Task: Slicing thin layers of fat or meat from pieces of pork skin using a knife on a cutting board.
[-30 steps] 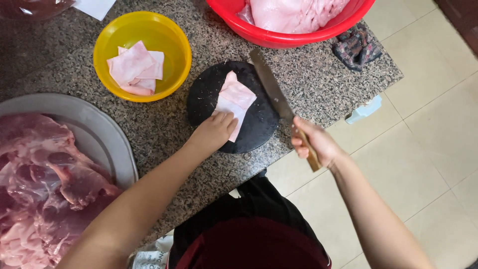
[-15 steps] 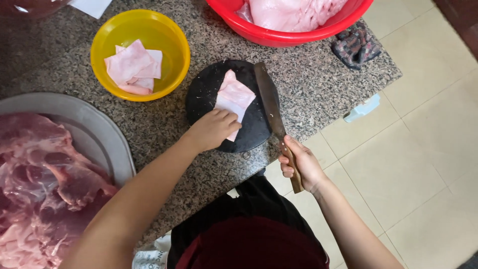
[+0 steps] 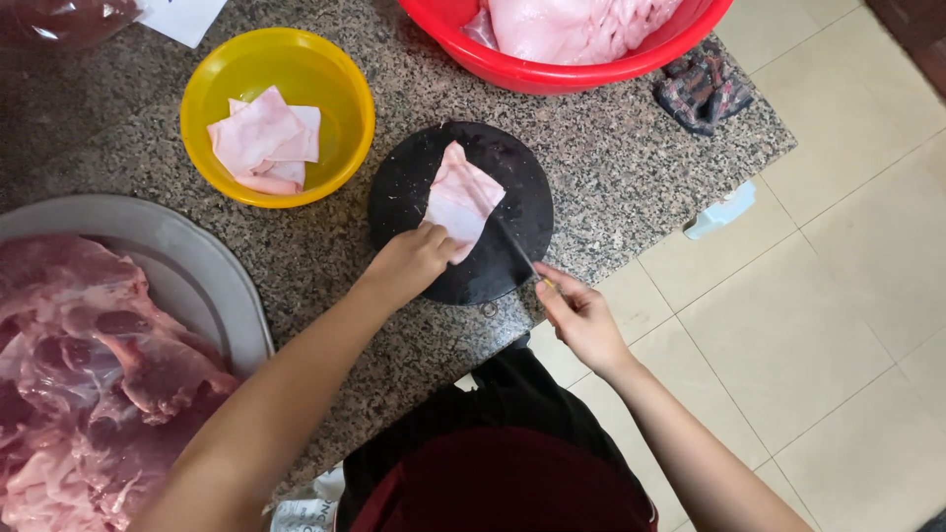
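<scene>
At frame centre, the left hand (image 3: 412,264) pins a pale pink slab of pork skin (image 3: 461,198) on the round black chopping board (image 3: 461,210). The right hand (image 3: 581,317) grips a cleaver (image 3: 519,250), blade edge-on. Fingertips are best curled back, clear of the blade.

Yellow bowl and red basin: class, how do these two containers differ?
The yellow bowl is smaller and fully in view; the red basin is larger and cut off by the frame's top. The yellow bowl holds a few flat pale slices; the red basin holds a heaped pale mass. Both sit on the speckled counter.
</scene>
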